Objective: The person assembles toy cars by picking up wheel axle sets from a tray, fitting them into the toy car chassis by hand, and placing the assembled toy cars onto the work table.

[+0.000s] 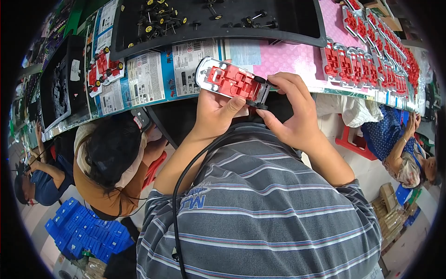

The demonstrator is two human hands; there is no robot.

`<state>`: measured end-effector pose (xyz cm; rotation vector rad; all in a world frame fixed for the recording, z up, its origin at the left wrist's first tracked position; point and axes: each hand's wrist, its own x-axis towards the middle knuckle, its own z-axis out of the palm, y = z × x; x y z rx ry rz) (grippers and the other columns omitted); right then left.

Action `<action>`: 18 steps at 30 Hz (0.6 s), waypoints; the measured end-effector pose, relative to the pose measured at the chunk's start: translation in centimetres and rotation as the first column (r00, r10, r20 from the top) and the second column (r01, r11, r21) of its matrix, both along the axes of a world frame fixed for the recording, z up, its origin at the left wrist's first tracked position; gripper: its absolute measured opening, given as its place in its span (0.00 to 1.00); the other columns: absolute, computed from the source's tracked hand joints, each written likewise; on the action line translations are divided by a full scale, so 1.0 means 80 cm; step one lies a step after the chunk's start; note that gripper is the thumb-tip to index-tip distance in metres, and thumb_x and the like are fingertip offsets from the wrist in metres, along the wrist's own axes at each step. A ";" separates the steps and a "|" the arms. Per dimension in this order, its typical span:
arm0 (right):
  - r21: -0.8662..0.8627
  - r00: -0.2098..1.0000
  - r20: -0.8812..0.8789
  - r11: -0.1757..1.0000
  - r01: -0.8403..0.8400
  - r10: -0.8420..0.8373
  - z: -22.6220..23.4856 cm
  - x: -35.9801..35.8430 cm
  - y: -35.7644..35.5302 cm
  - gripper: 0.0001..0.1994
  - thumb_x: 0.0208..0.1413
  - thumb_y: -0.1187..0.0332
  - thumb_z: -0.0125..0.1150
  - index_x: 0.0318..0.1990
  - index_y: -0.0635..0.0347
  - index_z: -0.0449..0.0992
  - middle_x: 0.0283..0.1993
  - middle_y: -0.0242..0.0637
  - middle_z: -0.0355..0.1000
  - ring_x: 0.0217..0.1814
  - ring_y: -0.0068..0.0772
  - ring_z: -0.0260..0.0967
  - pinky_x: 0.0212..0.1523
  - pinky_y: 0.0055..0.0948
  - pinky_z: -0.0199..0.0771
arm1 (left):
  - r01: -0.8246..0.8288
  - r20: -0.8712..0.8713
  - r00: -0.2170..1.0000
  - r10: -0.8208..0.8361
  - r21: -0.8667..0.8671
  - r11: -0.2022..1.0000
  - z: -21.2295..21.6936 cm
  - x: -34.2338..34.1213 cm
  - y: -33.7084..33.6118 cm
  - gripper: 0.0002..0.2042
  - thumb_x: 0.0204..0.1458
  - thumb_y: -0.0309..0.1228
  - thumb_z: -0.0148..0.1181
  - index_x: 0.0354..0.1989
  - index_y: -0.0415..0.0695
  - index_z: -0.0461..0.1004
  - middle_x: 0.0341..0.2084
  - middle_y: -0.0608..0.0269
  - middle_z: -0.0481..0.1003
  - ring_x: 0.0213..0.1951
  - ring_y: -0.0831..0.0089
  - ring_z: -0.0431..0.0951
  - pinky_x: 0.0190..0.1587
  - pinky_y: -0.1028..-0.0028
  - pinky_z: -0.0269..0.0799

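My left hand (213,111) grips a toy car body (232,80), held underside up above the table's near edge. Its base is red, with a white and silver shell showing around it, and the left thumb presses on the near side. At the car's right end lies an axle with two black wheels (262,106). My right hand (297,109) closes on this wheel axle, the thumb at the near wheel and the fingers at the far one. Whether the axle is fully seated in the base I cannot tell.
A black tray (223,36) holds loose axles with black and yellow wheels. Wheeled red cars (104,72) lie left, beside another black bin (60,88). Rows of red car bodies (350,65) stand on a pink sheet at right. Co-workers sit on both sides; a black cable (175,209) crosses my front.
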<state>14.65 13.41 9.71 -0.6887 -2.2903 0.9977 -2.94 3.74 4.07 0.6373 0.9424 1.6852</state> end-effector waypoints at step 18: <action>-0.044 0.994 -0.072 0.996 0.080 -0.083 0.005 -0.019 0.002 0.30 0.36 0.70 0.77 0.51 0.66 0.74 0.49 0.48 0.74 0.51 0.50 0.73 0.51 0.40 0.74 | 0.008 -0.034 0.999 -0.012 -0.111 0.994 -0.007 0.002 -0.003 0.44 0.52 0.43 0.72 0.69 0.34 0.53 0.57 0.54 0.70 0.57 0.69 0.74 0.61 0.68 0.69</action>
